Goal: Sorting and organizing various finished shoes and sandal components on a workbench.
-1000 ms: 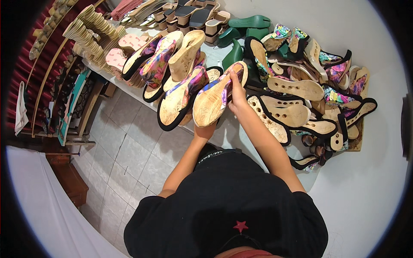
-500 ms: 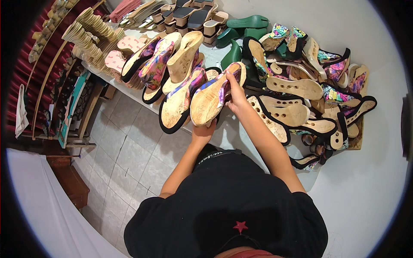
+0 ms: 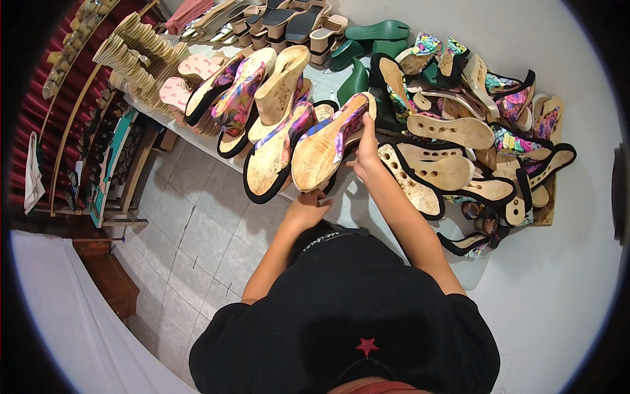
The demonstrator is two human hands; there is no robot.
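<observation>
A pale, wood-coloured shoe last (image 3: 317, 159) wrapped with a purple and blue floral strap lies sole up at the table's front edge. My left hand (image 3: 308, 210) holds its toe end, the fingertips partly hidden beneath it. Along its right side, near the heel, my right hand (image 3: 368, 150) rests with fingers stretched out and thumb apart. Immediately left is a similar floral-strapped last (image 3: 268, 164) with a black rim. Behind that, a bare-soled heeled last (image 3: 282, 88) stands by a floral-covered wedge (image 3: 239, 95).
Strapped lasts and loose ones (image 3: 453, 131) are heaped on the right of the table. Green lasts (image 3: 377, 33) and black-topped heeled soles (image 3: 308, 26) sit at the back. Stacked insoles (image 3: 131, 62) line the left end. A wooden rack (image 3: 108, 164) stands beyond the tiled floor (image 3: 190, 230).
My right thumb has come off the top of the last, and that hand has slid to its side. My left hand has shifted slightly, showing more at the toe. The last has barely moved.
</observation>
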